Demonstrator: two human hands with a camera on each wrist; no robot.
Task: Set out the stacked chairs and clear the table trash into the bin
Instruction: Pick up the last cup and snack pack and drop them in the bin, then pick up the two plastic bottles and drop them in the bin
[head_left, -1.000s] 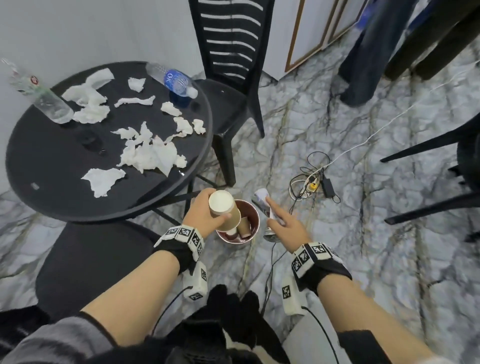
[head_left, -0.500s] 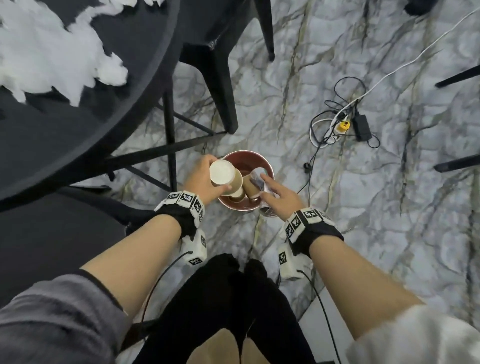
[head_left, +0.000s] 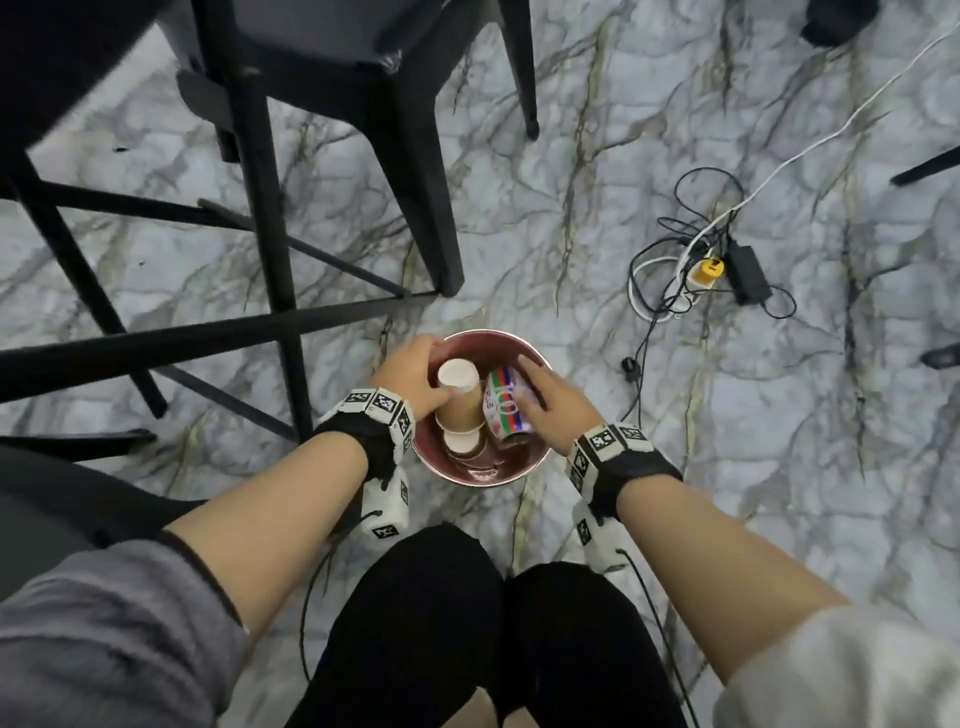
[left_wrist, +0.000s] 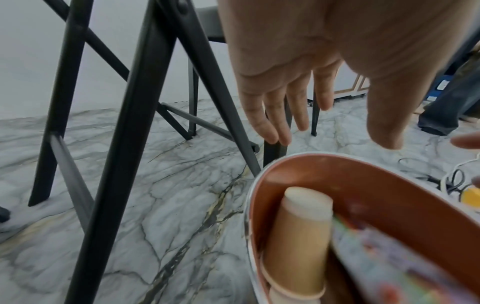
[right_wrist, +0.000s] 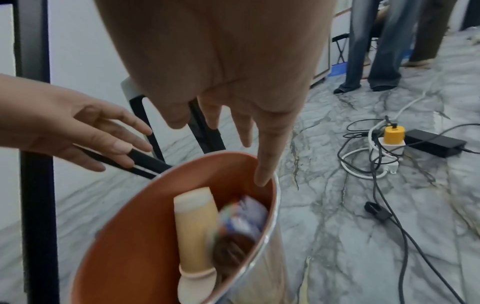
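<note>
Wrist views show both hands' fingers (left_wrist: 275, 115) straight and spread, holding nothing. Left hand (head_left: 410, 376) hovers at the bin's (head_left: 537, 457) nine o'clock rim, right hand (head_left: 558, 408) at three, above the paper cup (head_left: 460, 392).

The person wears a black wrist strap (head_left: 363, 441) on the left forearm and another black wrist strap (head_left: 631, 475) on the right, each ringed by a white band printed with square black-and-white markers. Below each strap hangs a white camera block, the left block (head_left: 387, 506) and the right block (head_left: 592, 535) both bearing the same kind of marker, with a thin black cable (head_left: 311, 597) trailing from the left one. The left sleeve (head_left: 104, 634) is grey and pushed up; the right sleeve (head_left: 841, 670) is whitish. Black trousers (head_left: 467, 623) cover the legs.
</note>
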